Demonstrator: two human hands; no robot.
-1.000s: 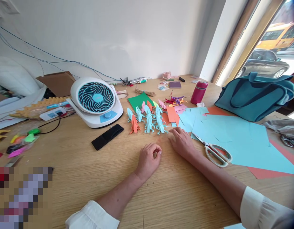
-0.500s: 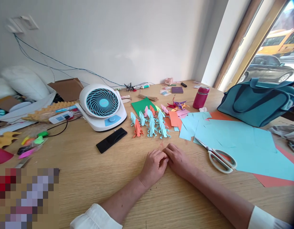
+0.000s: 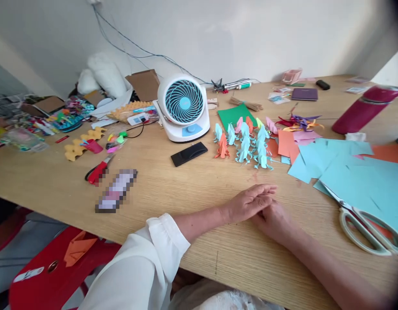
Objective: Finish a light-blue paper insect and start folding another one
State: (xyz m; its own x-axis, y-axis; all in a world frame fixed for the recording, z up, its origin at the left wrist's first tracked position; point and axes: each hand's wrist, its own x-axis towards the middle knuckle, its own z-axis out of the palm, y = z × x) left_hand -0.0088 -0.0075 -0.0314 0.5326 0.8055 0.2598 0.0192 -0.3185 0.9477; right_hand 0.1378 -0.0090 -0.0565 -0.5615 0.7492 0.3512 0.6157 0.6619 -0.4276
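My left hand [image 3: 251, 201] lies across the top of my right hand [image 3: 273, 219], its fingers stretched out flat and holding nothing. Most of the right hand's fingers are hidden under the left, so their shape does not show. Both rest on the wooden table, with several folded paper figures just beyond them: pale blue ones [image 3: 245, 149], an orange one [image 3: 222, 147] and a few pink ones. White-handled scissors [image 3: 363, 226] lie to the right of my hands, their blades on pale blue paper sheets [image 3: 353, 181].
A white fan [image 3: 184, 105] stands behind a black flat case [image 3: 189, 154]. Red-handled scissors [image 3: 98, 171] and a pixelated object [image 3: 116, 191] lie to the left. A magenta bottle [image 3: 363, 110] is at the back right. A red chair [image 3: 57, 271] sits by the table's front edge.
The view has swung left, bringing the red chair and more clutter into sight. My left hand has gone from curled against the right to stretched flat over it.
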